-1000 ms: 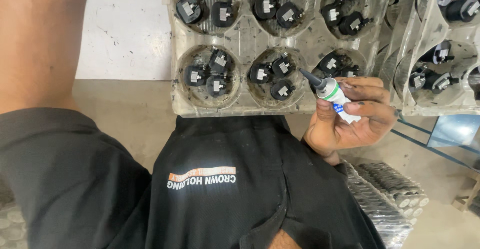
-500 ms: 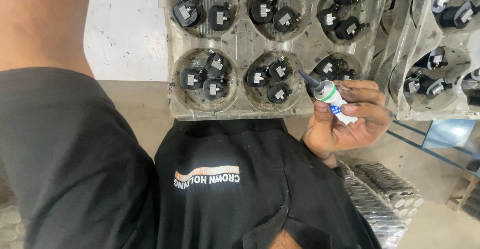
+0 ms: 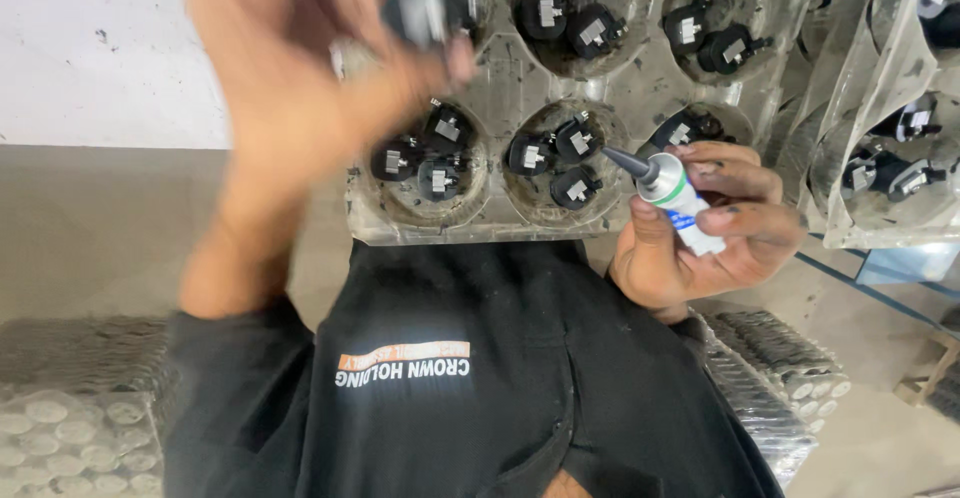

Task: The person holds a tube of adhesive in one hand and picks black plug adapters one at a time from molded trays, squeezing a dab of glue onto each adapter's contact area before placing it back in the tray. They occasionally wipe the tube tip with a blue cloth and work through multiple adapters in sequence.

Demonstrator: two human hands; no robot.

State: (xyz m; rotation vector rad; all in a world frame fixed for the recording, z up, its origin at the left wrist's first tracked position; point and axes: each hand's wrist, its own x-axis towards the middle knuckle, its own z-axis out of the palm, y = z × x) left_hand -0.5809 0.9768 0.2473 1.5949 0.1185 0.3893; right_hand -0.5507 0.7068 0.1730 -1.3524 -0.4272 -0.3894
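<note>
My right hand (image 3: pixel 705 223) grips a small white glue tube (image 3: pixel 672 193) with a green collar and a dark pointed nozzle. The nozzle points up-left toward the clear plastic tray (image 3: pixel 500 220) in front of me. The tray's round pockets hold small black parts (image 3: pixel 430 153) with metal tabs. My left hand (image 3: pixel 310 68) is raised and blurred over the tray's upper left pockets, fingers closed around a black part (image 3: pixel 425 3) with a pale face. My black shirt (image 3: pixel 450 378) fills the lower middle.
A second clear tray (image 3: pixel 885 128) of the same black parts stands to the right. Stacks of clear-wrapped silvery round pieces (image 3: pixel 790 378) lie at lower right, with more (image 3: pixel 60 438) at lower left. A white wall (image 3: pixel 90 48) is at upper left above the brown floor (image 3: pixel 80 228).
My left arm has swung in from the left and the hand has come up over the tray, now holding a black part. My right hand and the tube have stayed in place.
</note>
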